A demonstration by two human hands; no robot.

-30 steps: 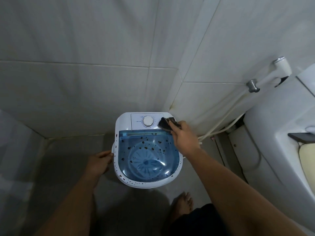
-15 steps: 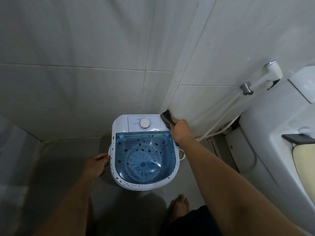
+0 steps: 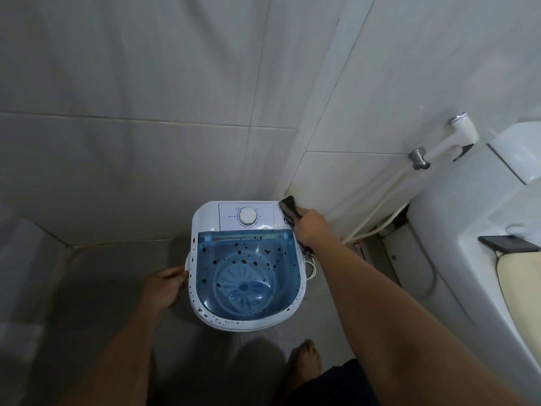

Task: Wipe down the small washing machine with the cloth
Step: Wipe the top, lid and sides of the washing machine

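small washing machine [image 3: 247, 265] stands on the bathroom floor [image 3: 111, 282] in the far corner, just beside the tiled walls [image 3: 146, 98]; toilet [image 3: 468, 230] off to the right. its white rim [image 3: 205, 313] carries dark specks along the left and near edges, and the blue see-through lid [image 3: 248, 268] is spotted too, mostly across its far half. control panel [image 3: 247, 216] with a round dial [image 3: 247, 216] sits at the far end and looks clean.

right hand [image 3: 310, 228] is at the far right corner of the machine, grip closed around the dark cloth [image 3: 289, 210]; cloth end pokes out past the knuckles onto the corner edge. left hand [image 3: 164, 285] rests against the left side of the body, fingers curled loosely on it, holding nothing else; judged to be bracing the tub.

step in hand, judged: wiping the far right corner and right edge.

to do it well:
- keep the left hand pressed in so the light tub does not slide or rock.
- flatten the cloth under the palm; a bunched wad only touches at one point.
- draw along the rim from far to near, then cross the lid in overlapping passes.
- refold to a clean face once specks smear.
- mind the white cord [image 3: 311, 268] hanging at the right side.
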